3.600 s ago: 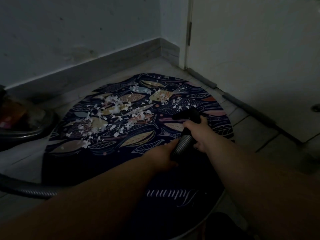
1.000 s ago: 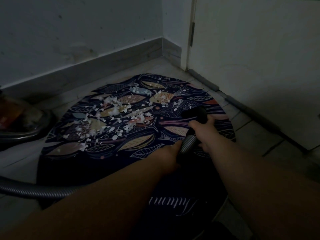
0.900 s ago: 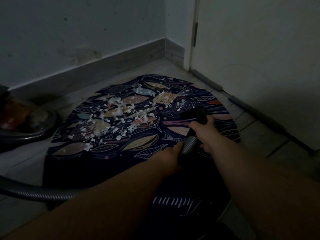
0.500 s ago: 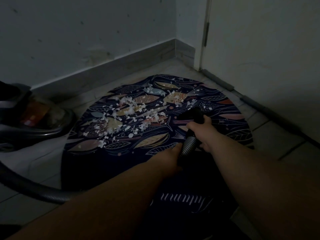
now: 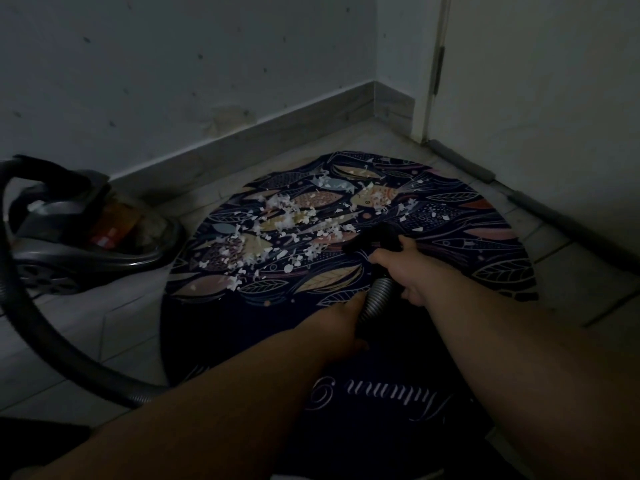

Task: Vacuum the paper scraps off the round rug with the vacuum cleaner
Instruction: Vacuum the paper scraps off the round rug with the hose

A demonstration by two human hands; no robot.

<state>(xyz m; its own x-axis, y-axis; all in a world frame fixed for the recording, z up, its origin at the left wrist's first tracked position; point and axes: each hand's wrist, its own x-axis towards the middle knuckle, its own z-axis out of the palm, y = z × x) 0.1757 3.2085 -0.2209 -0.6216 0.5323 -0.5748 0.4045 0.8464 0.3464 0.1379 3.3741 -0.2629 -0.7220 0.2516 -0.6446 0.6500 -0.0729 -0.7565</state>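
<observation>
Head view: dim light, corner of a room. The round rug (image 5: 242, 334) lies flat on the tiled floor (image 5: 104, 323), patterned with fish and leaves on a dark ground, with white script lettering (image 5: 381, 398) on its near part.

Paper scraps (image 5: 277, 223) – small white pieces – are scattered over the far left-centre of the rug, on the fish pattern.

The vacuum cleaner (image 5: 79, 237) stands on the floor just beside the left edge of the rug. Its ribbed hose (image 5: 379, 299) loops along the left of the frame and passes behind the left forearm to the hands.

The right hand (image 5: 403, 268) has its fingers curled round the black nozzle (image 5: 370, 239), thumb raised along the top. The nozzle tip sits low over the rug at the right edge of the scrap field; contact with the rug cannot be judged.

The left hand (image 5: 337, 323) is closed round the hose directly behind the right hand.

A skirting board (image 5: 277, 129) runs along the wall (image 5: 173, 64); a door (image 5: 536, 116) stands to the right.
</observation>
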